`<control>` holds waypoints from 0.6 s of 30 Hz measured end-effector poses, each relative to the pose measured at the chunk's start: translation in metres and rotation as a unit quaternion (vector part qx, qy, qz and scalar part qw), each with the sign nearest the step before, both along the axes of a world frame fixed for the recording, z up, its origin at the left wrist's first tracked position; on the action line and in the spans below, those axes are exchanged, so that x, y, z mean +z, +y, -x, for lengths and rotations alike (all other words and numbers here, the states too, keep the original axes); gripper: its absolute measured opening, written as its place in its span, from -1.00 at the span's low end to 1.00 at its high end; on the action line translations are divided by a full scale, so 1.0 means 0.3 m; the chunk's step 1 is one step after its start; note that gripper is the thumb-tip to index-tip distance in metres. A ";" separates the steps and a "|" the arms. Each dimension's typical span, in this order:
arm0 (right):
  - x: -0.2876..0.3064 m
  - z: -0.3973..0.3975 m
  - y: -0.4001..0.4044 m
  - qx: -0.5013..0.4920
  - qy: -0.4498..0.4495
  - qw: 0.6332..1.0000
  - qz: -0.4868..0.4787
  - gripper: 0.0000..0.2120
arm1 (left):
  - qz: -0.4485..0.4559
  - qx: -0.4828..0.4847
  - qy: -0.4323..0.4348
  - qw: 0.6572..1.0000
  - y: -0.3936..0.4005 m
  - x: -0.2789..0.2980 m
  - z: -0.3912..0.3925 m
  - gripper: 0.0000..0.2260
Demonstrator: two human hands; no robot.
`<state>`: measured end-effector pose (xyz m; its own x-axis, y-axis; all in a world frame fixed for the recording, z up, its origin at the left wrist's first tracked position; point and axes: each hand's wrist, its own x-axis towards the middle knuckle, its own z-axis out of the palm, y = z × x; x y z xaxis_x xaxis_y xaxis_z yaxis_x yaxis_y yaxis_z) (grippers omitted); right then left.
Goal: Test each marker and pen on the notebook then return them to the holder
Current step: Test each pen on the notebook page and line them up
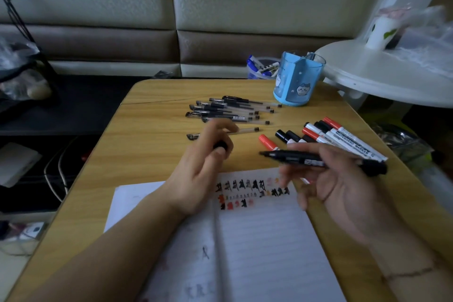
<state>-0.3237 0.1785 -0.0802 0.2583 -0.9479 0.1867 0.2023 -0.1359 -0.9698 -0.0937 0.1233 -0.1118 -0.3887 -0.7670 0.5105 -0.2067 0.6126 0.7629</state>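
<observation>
The open notebook [257,228] lies on the wooden table [147,117], close to the person, so both hands can work right over it. The right hand [343,186] is above the notebook's top right corner. Its fingers are curled around a black marker [318,160], which lies sideways with its bare tip pointing left, probably ready to make a mark. The left hand [203,169] is above the notebook's top edge. Its thumb and fingers pinch a small black cap [221,146], most likely pulled off this marker and kept handy to go back on. Rows of small red and black test marks [247,191] sit near the top of the notebook's right page. Just past the notebook's top right corner lie red and black whiteboard markers [343,137] side by side. Farther from the notebook, a bunch of clear gel pens [228,111] lies in a loose pile. Beyond those, far from the notebook, stands the blue holder [297,81], and I cannot see any pens inside it.
</observation>
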 end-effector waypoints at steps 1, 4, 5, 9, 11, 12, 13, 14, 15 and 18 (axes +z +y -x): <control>-0.005 -0.003 0.001 -0.009 0.033 0.999 0.000 -0.62 | -0.013 0.020 0.024 0.999 -0.006 -0.005 0.001 -0.69; -0.037 -0.039 0.013 -0.097 0.160 0.982 0.009 -0.80 | -0.003 0.054 0.020 0.998 -0.018 -0.015 0.010 -0.62; -0.055 -0.052 0.016 -0.120 0.182 0.976 0.024 -0.80 | 0.000 0.057 0.013 0.998 -0.020 -0.018 0.009 -0.61; -0.102 -0.084 0.010 -0.178 0.206 0.960 0.070 -0.72 | -0.041 0.063 0.024 0.997 -0.016 -0.017 0.011 -0.54; -0.107 -0.088 0.006 -0.183 0.217 0.956 0.074 -0.71 | -0.066 0.067 0.043 0.995 -0.014 -0.016 0.011 -0.53; -0.106 -0.090 0.006 -0.183 0.221 0.955 0.074 -0.70 | -0.076 0.068 0.047 0.994 -0.014 -0.016 0.011 -0.54; -0.105 -0.091 0.006 -0.182 0.230 0.953 0.076 -0.69 | -0.085 0.068 0.048 0.993 -0.013 -0.014 0.012 -0.56; -0.104 -0.093 0.007 -0.182 0.244 0.949 0.080 -0.69 | -0.093 0.068 0.050 0.992 -0.013 -0.015 0.012 -0.58; -0.103 -0.096 0.007 -0.183 0.256 0.945 0.085 -0.70 | -0.099 0.068 0.053 0.991 -0.013 -0.014 0.013 -0.60; -0.100 -0.103 0.008 -0.177 0.276 0.941 0.090 -0.72 | -0.106 0.072 0.057 0.990 -0.015 -0.012 0.015 -0.64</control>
